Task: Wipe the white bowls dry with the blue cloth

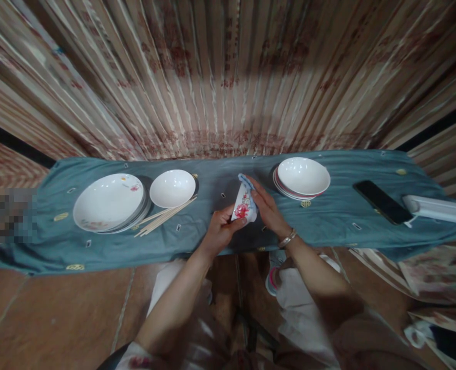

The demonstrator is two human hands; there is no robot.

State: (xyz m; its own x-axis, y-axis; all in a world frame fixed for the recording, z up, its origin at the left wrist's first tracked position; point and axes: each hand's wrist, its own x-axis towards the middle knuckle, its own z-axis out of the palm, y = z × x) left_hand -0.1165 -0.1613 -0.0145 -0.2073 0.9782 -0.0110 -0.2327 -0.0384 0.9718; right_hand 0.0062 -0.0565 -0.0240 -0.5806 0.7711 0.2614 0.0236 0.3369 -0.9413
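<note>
Over the middle of the table, a white bowl with a red flower pattern (242, 209) is tipped on its side. My left hand (222, 229) grips it from the left, with the thumb along its lower part. A light blue cloth (245, 180) lies over the rim and far side of the bowl. My right hand (267, 208), with a bracelet at the wrist, presses this cloth against the bowl. Its fingers are partly hidden behind the bowl and cloth. Just right of my hands stands a stack of bowls (304, 176).
A stack of plates (108, 201) stands at the left, with a single white bowl (172, 188) beside it. Several chopsticks (166, 216) lie before that bowl. At the right are a black phone (381, 200) and a white device (439, 208). A blue-green cloth (208, 241) covers the table.
</note>
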